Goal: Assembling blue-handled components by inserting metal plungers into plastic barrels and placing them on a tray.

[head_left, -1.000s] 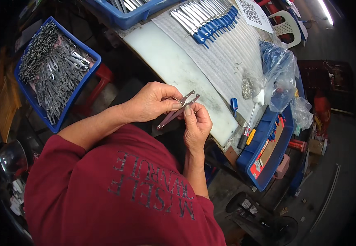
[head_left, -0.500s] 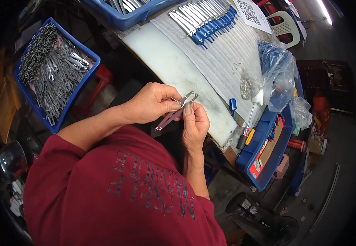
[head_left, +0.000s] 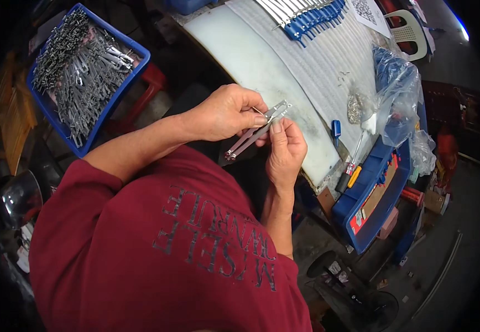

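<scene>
Partly hidden: metal strips (head_left: 256,131) between fingers.

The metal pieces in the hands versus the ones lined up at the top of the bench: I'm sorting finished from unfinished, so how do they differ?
The held metal strips are bare grey metal; the row of pieces on the bench carries blue ends. The strips are pinched between the left hand and right hand, above the bench edge; the row lies flat on a ribbed grey mat. Only two or so are held; the row holds many. Both are slim and silvery.
</scene>
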A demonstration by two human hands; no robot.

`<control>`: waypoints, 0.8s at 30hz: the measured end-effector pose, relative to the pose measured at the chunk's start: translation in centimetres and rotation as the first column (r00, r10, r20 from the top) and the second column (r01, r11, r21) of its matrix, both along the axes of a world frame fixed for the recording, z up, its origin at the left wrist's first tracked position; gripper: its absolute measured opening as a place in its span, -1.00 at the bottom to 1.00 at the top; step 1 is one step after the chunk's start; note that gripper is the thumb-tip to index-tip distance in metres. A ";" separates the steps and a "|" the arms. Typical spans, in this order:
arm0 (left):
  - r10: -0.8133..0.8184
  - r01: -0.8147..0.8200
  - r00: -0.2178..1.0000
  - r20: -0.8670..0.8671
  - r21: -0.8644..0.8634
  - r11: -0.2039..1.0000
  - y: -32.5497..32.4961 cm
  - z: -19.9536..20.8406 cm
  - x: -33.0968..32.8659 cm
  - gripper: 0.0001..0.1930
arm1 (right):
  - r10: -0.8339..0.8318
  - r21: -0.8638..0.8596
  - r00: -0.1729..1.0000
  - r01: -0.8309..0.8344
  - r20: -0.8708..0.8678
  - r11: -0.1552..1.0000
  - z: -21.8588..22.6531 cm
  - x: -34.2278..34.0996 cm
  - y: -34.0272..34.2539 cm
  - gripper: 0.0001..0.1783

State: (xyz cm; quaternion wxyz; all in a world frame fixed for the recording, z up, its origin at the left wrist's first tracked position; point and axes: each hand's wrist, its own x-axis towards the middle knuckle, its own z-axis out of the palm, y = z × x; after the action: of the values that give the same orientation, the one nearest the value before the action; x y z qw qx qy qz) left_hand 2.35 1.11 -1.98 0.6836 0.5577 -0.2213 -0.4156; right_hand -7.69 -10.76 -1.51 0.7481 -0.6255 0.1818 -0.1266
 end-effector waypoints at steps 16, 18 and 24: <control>-0.053 0.049 0.996 0.072 0.058 0.997 -0.1 -0.2 0.1 -0.88 | -0.006 -0.033 1.000 0.005 -0.014 0.999 -0.2 -0.2 -0.2 -0.82; -0.050 0.045 0.995 0.087 0.066 0.997 -0.1 -0.2 0.0 -0.88 | -0.009 -0.028 1.000 0.009 -0.024 1.000 -0.2 -0.1 -0.2 -0.82; -0.037 0.031 0.994 0.104 0.059 0.998 -0.2 -0.3 0.1 -0.88 | -0.005 -0.041 1.000 0.005 -0.013 0.999 -0.3 -0.2 -0.2 -0.82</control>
State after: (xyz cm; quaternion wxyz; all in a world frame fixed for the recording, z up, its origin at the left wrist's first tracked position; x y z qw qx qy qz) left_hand 2.41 0.94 -2.33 0.6476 0.5941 -0.2545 -0.4035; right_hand -7.84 -11.00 -1.84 0.7337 -0.6410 0.1857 -0.1278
